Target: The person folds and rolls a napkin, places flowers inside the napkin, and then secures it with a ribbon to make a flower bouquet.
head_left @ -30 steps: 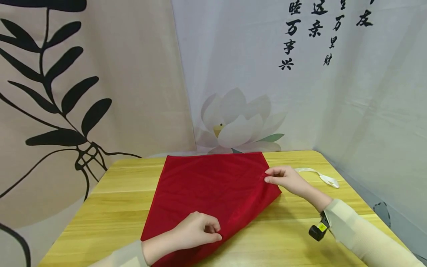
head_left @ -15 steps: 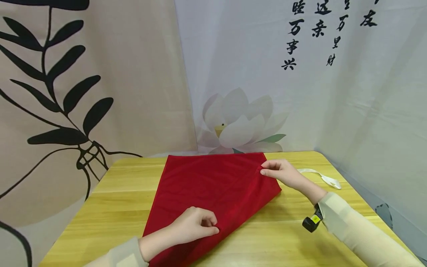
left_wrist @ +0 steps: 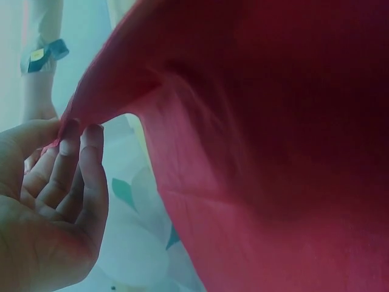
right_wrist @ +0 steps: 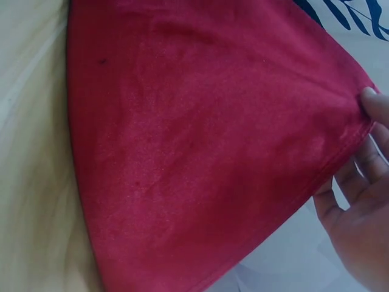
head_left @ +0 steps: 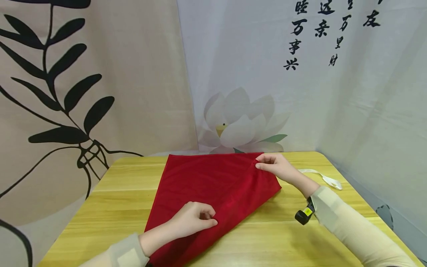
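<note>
A red cloth [head_left: 197, 178] lies over the table, its right side lifted and folding over in a slanting roll. My left hand [head_left: 190, 221] pinches the near part of it; in the left wrist view, the thumb and fingertips [left_wrist: 70, 131] grip the cloth's edge, which hangs in folds beside them. Toward the back, my right hand [head_left: 279, 168] holds the far right part. The right wrist view has that thumb [right_wrist: 375, 104] on top of the hem, the fingers beneath, and the cloth stretched taut from them. The near end runs out of the head view.
A yellow wooden table [head_left: 267, 237] carries the cloth. A white strap [head_left: 328, 180] lies at its back right, behind my right wrist. Printed curtains [head_left: 153, 92] hang behind and beside the table. A small black camera [head_left: 303, 216] is strapped to my right wrist.
My right hand has moved left and away from me, carrying the cloth's edge with it. The left hand has also shifted slightly away and left. More of the right side now folds over.
</note>
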A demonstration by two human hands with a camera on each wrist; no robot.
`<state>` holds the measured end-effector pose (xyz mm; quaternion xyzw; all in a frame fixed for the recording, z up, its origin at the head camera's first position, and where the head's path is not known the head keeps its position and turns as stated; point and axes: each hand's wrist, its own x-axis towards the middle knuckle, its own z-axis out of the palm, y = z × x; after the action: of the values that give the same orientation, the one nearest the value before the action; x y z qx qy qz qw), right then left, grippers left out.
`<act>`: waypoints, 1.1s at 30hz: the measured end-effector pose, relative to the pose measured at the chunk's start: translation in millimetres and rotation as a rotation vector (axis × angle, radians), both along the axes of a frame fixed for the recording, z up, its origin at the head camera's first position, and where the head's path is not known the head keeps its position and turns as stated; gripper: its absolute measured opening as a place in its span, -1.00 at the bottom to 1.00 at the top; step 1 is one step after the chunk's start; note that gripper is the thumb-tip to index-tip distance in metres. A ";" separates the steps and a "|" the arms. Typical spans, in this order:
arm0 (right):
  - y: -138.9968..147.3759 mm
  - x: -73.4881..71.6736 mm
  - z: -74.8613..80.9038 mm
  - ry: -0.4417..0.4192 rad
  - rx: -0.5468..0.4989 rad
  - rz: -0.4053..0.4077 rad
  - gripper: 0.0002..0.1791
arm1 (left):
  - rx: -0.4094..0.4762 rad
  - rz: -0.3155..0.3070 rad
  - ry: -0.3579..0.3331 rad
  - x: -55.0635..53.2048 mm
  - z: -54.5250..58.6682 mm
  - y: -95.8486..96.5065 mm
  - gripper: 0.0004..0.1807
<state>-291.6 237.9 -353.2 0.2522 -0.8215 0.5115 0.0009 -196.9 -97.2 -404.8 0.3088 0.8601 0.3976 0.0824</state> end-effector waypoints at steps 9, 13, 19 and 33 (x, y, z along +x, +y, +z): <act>-6.8 -11.0 4.5 -0.006 0.018 -0.023 -0.81 | -0.004 0.030 0.017 -5.4 4.0 -5.3 -0.95; -14.2 -18.3 7.6 0.020 0.054 -0.031 -0.83 | 0.001 0.057 0.012 -11.4 2.7 -10.6 -0.93; -27.0 -32.6 8.7 0.007 0.097 -0.038 -0.81 | 0.030 0.092 -0.050 -21.9 -1.3 -21.0 -0.89; -48.5 -57.0 7.4 -0.041 0.053 -0.025 -0.79 | 0.038 0.133 -0.048 -35.9 -4.7 -35.4 -0.88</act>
<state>-348.6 189.4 -345.8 0.2311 -0.8376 0.4948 -0.0163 -232.8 -132.5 -409.5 0.2430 0.8687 0.4258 0.0707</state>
